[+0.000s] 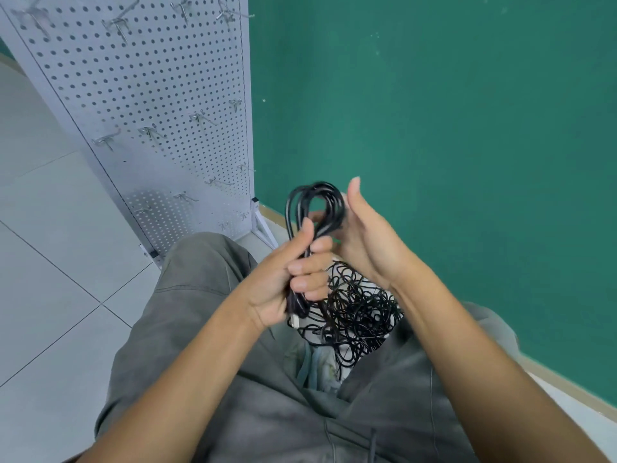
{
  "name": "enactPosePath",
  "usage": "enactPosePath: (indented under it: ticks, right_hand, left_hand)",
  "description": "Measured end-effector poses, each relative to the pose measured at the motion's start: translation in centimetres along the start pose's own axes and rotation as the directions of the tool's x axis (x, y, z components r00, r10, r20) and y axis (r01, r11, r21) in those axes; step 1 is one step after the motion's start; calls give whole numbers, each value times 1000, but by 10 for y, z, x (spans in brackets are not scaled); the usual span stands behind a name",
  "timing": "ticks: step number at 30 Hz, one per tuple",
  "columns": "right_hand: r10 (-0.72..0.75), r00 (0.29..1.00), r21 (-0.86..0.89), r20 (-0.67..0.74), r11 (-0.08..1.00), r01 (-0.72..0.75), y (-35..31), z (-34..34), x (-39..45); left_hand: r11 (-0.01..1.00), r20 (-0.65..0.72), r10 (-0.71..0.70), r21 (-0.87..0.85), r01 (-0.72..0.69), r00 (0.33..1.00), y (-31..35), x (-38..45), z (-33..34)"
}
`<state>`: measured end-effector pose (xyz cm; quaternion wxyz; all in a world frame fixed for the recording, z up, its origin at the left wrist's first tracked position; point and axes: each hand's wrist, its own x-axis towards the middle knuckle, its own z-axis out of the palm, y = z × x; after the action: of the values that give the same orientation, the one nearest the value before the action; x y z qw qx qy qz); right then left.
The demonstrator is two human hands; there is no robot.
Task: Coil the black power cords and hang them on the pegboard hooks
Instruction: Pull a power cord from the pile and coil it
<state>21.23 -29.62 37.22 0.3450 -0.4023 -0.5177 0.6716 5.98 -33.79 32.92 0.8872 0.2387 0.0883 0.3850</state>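
Black cord – thin, looped coil, L hand grip clenched round it, R hand flat, released – touching loop

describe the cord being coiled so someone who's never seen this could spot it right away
Start at the white pegboard standing against the green wall, then look right of its foot. There the left hand grips the coiled cord, its loops standing up against the right hand. The tangled cords heaped below are loose, not looped.

We see no words, numbers, labels or signs that we can read, not on the pegboard, the green wall or the black cords.
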Motion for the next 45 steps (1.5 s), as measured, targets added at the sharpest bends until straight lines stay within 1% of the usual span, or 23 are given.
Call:
enactPosePath:
  ticks: [4,6,8,10,11,13,15,17,19,21,23,26,29,31,32,33,35,38,40,42,45]
  right_hand:
    - [156,980,-118,125,983,-141,47,10,-8]
    - [232,963,-256,139,948,-191,65,16,-13]
    - [238,964,-373,117,910,-179,78,21,-18]
    - [201,976,-436,88,888,-143,88,18,-23]
    - [187,979,-454,86,882,-129,93,15,-26]
    - [164,985,-490,54,864,-117,98,7,-31]
    - [105,994,-540,-14,836,-96,94,1,-36]
    - [8,999,-623,-49,781,-37,80,-1,-42]
    - [-77,997,-716,-17,697,42,65,-2,-46]
    - [-139,990,-783,19,613,101,50,-1,-47]
    - [-193,980,-813,45,563,148,34,3,-46]
    - [-245,968,-805,55,562,189,10,12,-42]
    - [-233,970,-784,69,589,197,-6,19,-34]
    - [-235,969,-773,72,601,203,-11,24,-29]
    - [-243,969,-765,52,614,196,-12,26,-26]
    - [-252,967,-754,16,633,178,-12,27,-24]
    - [-276,957,-733,-85,668,127,-10,26,-18]
    - [-343,912,-751,-225,657,62,-4,19,-11]
    - [-383,884,-775,-267,631,39,-1,13,-10]
    - [-399,871,-792,-287,610,19,1,11,-10]
    - [-394,859,-773,-327,634,-4,6,9,-10]
  left_hand:
    - [984,-156,173,-6,-176,972,29,-8,-11]
    - [972,-200,229,-15,-236,953,41,-12,-19]
    - [954,-262,286,-14,-301,922,50,-15,-25]
    - [929,-347,343,-10,-369,873,58,-18,-28]
    - [916,-406,368,5,-401,836,60,-19,-30]
    - [892,-534,414,79,-444,737,64,-20,-31]
    - [876,-634,449,172,-451,630,64,-21,-31]
    - [865,-678,482,269,-423,555,62,-21,-28]
    - [863,-700,503,376,-337,507,60,-21,-27]
    - [856,-710,512,468,-219,484,55,-19,-29]
    - [842,-705,504,530,-103,498,47,-16,-30]
    - [793,-666,487,608,32,565,32,-9,-27]
    - [699,-581,491,707,105,649,18,-3,-19]
    - [618,-525,501,774,140,688,9,0,-17]
    - [587,-498,499,796,146,709,6,1,-17]
    - [577,-476,486,804,139,733,2,1,-18]
    - [591,-428,441,800,104,789,-5,2,-20]
    - [575,-382,381,811,108,842,-9,1,-21]
    - [587,-356,329,802,106,875,-8,-1,-19]
    - [618,-334,271,779,103,903,-5,-2,-19]
    - [699,-310,187,709,95,932,-3,-4,-13]
